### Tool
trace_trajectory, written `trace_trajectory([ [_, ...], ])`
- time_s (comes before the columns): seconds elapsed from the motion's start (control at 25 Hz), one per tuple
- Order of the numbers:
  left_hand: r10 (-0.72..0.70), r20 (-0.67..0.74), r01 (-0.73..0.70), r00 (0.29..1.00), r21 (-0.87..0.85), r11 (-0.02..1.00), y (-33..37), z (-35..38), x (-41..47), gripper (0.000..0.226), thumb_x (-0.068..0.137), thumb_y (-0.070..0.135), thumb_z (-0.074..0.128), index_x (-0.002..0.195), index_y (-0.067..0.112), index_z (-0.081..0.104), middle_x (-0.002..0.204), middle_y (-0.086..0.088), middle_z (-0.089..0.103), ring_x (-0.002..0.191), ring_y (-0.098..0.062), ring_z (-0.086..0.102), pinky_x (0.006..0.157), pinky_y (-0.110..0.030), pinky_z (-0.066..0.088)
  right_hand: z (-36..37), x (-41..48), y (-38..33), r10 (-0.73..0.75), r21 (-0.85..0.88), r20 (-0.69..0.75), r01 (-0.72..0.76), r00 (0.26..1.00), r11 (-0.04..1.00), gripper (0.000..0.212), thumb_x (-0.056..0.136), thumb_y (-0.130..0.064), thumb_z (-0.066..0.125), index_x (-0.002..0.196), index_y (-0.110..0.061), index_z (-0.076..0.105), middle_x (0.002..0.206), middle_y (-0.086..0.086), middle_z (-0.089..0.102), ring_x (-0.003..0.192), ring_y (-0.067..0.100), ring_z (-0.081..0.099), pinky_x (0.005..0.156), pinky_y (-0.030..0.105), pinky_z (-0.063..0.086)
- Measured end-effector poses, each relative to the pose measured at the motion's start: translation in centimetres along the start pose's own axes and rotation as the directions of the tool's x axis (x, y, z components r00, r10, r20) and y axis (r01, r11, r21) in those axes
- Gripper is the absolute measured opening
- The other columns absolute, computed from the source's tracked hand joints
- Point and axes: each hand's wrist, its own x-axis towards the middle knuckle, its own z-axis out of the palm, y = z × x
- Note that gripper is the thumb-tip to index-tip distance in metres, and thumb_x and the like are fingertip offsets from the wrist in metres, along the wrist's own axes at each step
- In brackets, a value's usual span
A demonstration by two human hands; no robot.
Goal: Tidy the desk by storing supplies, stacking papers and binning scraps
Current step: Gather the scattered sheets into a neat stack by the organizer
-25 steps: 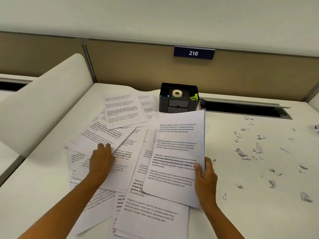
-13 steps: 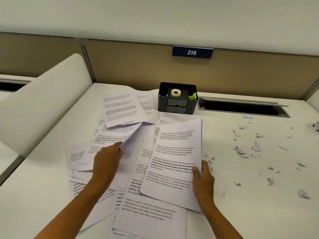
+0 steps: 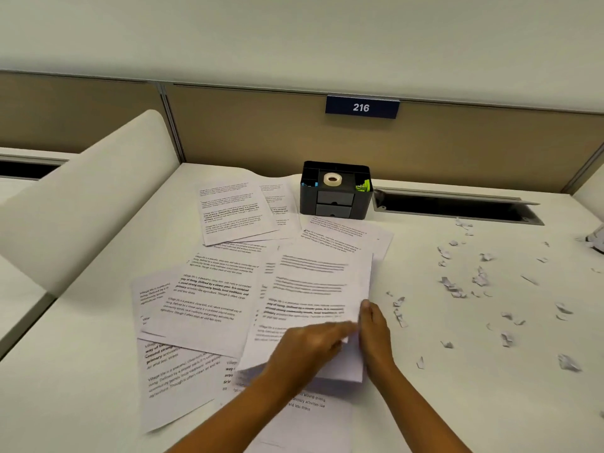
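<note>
And there it was: the gathered sheets (image 3: 322, 289) were clamped at their right edge by the right hand (image 3: 376, 335), with the thumb pressed on top and the fingers tucked out of sight beneath. The bundle appeared to be lifted slightly at its near end, over the loose papers (image 3: 209, 299) fanned across the middle of the desk (image 3: 81, 371). The left hand (image 3: 310, 351) was caught in a blur, stretched across the bundle's lower part toward the right. Whether anything was pinched in it could not be told.

Stacking was judged to be the step in hand, with plenty left. Sheets were spread out to the left and up toward the black organiser (image 3: 335, 204), where a tape roll (image 3: 332, 179) was lodged in the top. Scraps (image 3: 452, 286) were strewn over the right side, well apart from the papers.

To be done well, each new sheet would best be slid flat onto the bundle rather than dropped. The clamp should be kept near the edge so the corners can be squared, and the full bundle tapped level on the desk. Care was called for, since a hasty sweep could crease a corner or drag neighbouring sheets askew.
</note>
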Motion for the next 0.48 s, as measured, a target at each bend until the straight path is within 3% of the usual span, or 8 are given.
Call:
trace_trajectory([
  [0.08,0.066,0.083,-0.065,0.994,-0.014,0.998,0.2,0.7,-0.7,0.027,0.083,0.020,0.063,0.109,0.020,0.066,0.096,0.004,0.074,0.079,-0.010,0.071,0.071,-0.019,0.057,-0.1,0.4,0.3,0.091,0.062,0.058,-0.095,0.994,0.994,0.040,0.094,-0.055,0.030,0.114,-0.028,0.052,0.110,0.001,0.062,0.100,0.024,0.061,0.092,0.045,0.050],
  [0.16,0.048,0.153,-0.045,0.987,-0.023,0.999,0.3,0.9,-1.3,0.025,0.090,0.028,0.054,0.111,0.022,0.065,0.098,0.005,0.073,0.080,-0.009,0.070,0.071,-0.018,0.056,-0.3,0.5,0.4,0.114,0.029,0.105,-0.117,0.988,0.993,0.040,0.092,-0.055,0.037,0.116,-0.026,0.051,0.112,0.001,0.063,0.100,0.024,0.061,0.092,0.047,0.051],
  [0.24,-0.061,0.240,0.082,0.969,-0.076,0.994,0.5,0.5,-1.5,0.040,0.096,0.046,0.038,0.120,0.024,0.061,0.110,0.006,0.070,0.093,-0.009,0.068,0.080,-0.020,0.055,-0.7,0.0,0.0,0.073,-0.016,0.140,-0.071,0.988,0.997,0.026,0.093,-0.034,0.051,0.115,-0.022,0.047,0.113,0.002,0.061,0.099,0.021,0.060,0.091,0.041,0.051],
  [0.32,-0.225,0.332,0.284,0.916,-0.140,0.949,0.2,-0.2,-1.4,0.057,0.094,0.059,0.019,0.129,0.030,0.053,0.125,0.011,0.061,0.111,-0.005,0.059,0.094,-0.021,0.047,-1.1,-0.2,0.0,0.011,-0.033,0.159,-0.006,0.987,0.999,0.029,0.090,-0.016,0.057,0.117,-0.021,0.046,0.113,0.001,0.059,0.100,0.019,0.058,0.090,0.036,0.049],
  [0.4,-0.398,0.266,0.456,0.878,-0.208,0.866,-0.7,-1.0,-1.3,0.057,0.094,0.057,0.015,0.131,0.032,0.050,0.130,0.012,0.057,0.118,0.001,0.051,0.101,-0.026,0.043,-1.5,-0.4,0.0,-0.043,-0.024,0.145,0.047,0.989,0.999,0.032,0.088,-0.012,0.058,0.115,-0.024,0.047,0.113,0.000,0.060,0.099,0.017,0.059,0.090,0.038,0.050],
  [0.48,-0.577,0.086,0.580,0.812,-0.225,0.783,-2.6,-1.4,-1.2,0.048,0.098,0.048,0.022,0.133,0.028,0.047,0.135,0.008,0.052,0.125,-0.002,0.044,0.107,-0.028,0.036,-1.9,-0.4,0.0,-0.076,0.000,0.139,0.077,0.987,0.997,0.032,0.088,-0.012,0.059,0.115,-0.025,0.049,0.113,-0.002,0.063,0.098,0.016,0.062,0.089,0.041,0.052],
])
